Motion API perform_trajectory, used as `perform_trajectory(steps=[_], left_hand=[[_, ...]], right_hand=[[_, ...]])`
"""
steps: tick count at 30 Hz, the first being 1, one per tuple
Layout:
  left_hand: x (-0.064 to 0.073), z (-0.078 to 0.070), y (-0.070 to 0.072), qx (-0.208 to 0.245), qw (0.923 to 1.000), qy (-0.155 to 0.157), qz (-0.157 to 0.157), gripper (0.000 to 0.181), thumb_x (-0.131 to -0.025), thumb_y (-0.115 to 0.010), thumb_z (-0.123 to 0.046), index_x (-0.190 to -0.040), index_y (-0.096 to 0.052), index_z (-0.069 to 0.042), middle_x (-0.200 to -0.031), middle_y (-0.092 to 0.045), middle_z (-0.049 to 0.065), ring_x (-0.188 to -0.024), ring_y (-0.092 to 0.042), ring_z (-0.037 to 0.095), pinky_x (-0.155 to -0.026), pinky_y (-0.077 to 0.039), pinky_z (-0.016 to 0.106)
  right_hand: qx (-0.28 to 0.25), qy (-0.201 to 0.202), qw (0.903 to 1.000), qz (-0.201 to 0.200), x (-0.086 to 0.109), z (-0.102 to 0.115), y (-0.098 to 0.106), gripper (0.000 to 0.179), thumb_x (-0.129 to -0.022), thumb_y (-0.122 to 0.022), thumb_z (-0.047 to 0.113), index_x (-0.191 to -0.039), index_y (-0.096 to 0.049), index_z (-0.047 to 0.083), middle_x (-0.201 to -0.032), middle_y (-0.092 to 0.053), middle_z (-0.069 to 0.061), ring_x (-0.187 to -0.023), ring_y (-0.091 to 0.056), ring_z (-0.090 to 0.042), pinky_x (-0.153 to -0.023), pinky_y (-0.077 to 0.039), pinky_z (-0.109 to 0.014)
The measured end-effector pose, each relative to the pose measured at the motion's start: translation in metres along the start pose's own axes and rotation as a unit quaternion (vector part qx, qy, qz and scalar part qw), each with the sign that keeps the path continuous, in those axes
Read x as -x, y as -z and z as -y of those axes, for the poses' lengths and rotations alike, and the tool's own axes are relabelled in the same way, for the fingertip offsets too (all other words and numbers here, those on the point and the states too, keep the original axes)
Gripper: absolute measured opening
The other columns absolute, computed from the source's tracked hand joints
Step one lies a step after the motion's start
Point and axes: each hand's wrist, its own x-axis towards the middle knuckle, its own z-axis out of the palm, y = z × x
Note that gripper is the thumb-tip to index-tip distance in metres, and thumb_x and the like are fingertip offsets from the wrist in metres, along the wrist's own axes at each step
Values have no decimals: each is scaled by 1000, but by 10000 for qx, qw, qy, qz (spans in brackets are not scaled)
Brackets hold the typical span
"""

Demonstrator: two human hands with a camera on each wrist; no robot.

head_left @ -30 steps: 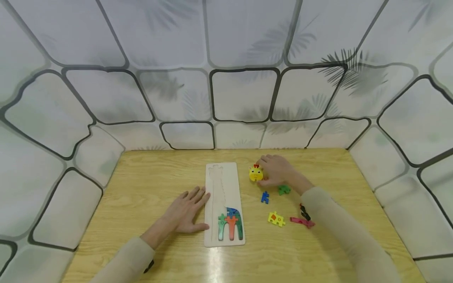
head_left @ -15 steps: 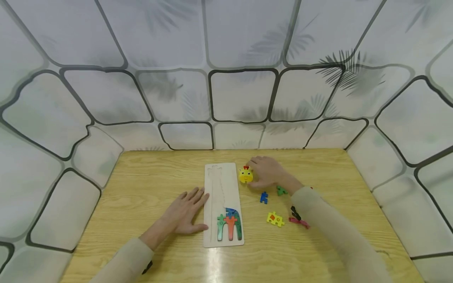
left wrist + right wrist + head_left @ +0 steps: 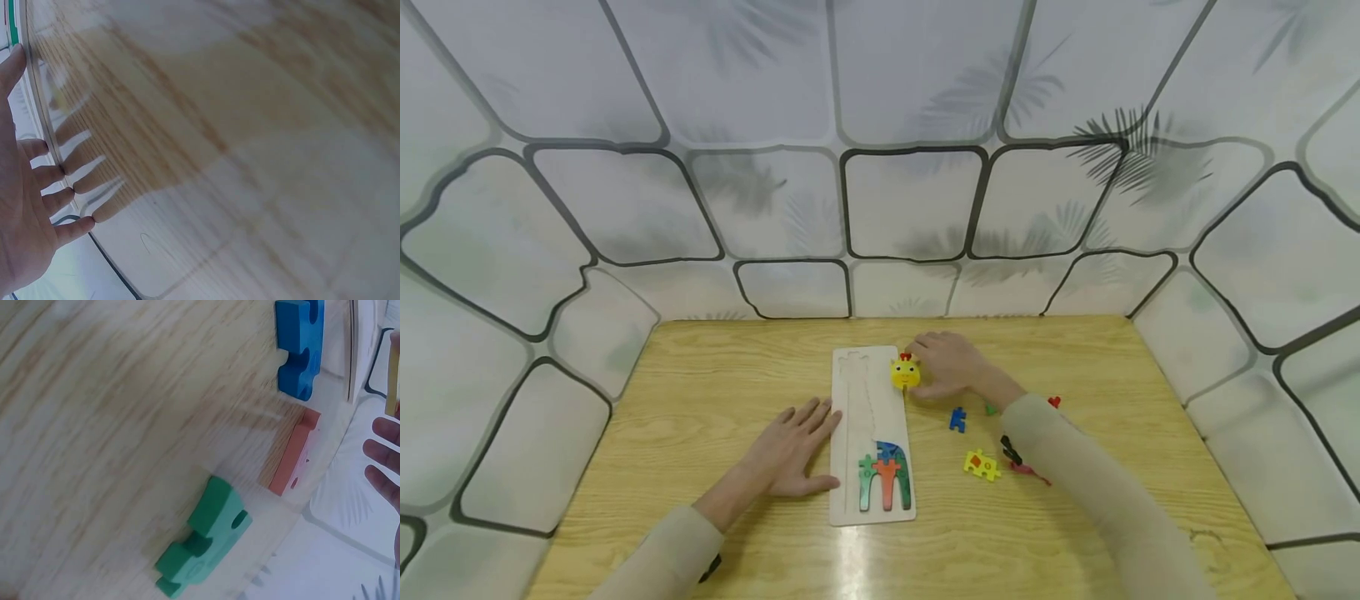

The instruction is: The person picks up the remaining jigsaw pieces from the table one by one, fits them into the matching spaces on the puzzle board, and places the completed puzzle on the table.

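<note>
My right hand (image 3: 949, 364) pinches a yellow giraffe-head puzzle piece (image 3: 905, 373) with a red top. It is over the upper right edge of a pale puzzle board (image 3: 887, 396); whether it touches the board I cannot tell. In the right wrist view the yellow piece's edge (image 3: 392, 381) shows beside the fingers. My left hand (image 3: 782, 450) lies with straight, spread fingers against the board's left edge, fingertips touching it. Several pieces sit in the board's lower right, among them a red piece (image 3: 887, 482) and a green leg piece (image 3: 866, 485).
Loose on the wooden table (image 3: 730, 362) right of the board lie a blue piece (image 3: 957, 420) and a yellow piece (image 3: 982, 465). A green piece (image 3: 206, 540) and a reddish one (image 3: 294, 453) show in the right wrist view. My right sleeve partly covers a pink piece (image 3: 1028, 472).
My right hand has carried the giraffe-head piece left, from the table beside the board to over its right edge. The left hand has stayed in place.
</note>
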Motion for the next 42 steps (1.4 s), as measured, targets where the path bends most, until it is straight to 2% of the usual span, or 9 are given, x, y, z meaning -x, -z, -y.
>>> perform_trajectory(steps=[11, 17, 26, 42], left_hand=[[0, 0, 0, 43, 10000, 2, -19, 103, -93, -52, -79, -166, -33, -9, -172, -34, 19, -158, -36, 41, -121, -41, 62], [0, 0, 1, 93, 9999, 51, 72, 104, -93, -50, -80, -167, -31, -11, -173, -32, 18, -160, -34, 41, -122, -40, 62], [0, -1, 3, 112, 9999, 71, 74, 104, -92, -52, -79, -167, -31, -10, -173, -32, 18, -159, -35, 41, -122, -40, 63], [0, -3, 4, 112, 9996, 124, 217, 105, -92, -50, -81, -168, -29, -12, -174, -30, 17, -161, -33, 40, -124, -39, 62]], right_hand=[[60, -5, 9999, 145, -14, 7, -6, 79, -91, -65, 68, -143, -58, 9, -138, -68, -10, -125, -66, -29, -108, -55, -47], [111, -15, 9995, 306, -19, 13, -4, 78, -91, -64, 69, -143, -59, 11, -134, -68, -8, -122, -67, -27, -106, -56, -46], [-96, -10, 9993, 374, -30, 19, -9, 78, -91, -65, 68, -146, -58, 13, -140, -67, -10, -129, -64, -30, -113, -53, -49], [102, 21, 9988, 486, -48, 31, -19, 78, -92, -61, 71, -147, -58, 16, -135, -68, -5, -125, -66, -25, -107, -56, -42]])
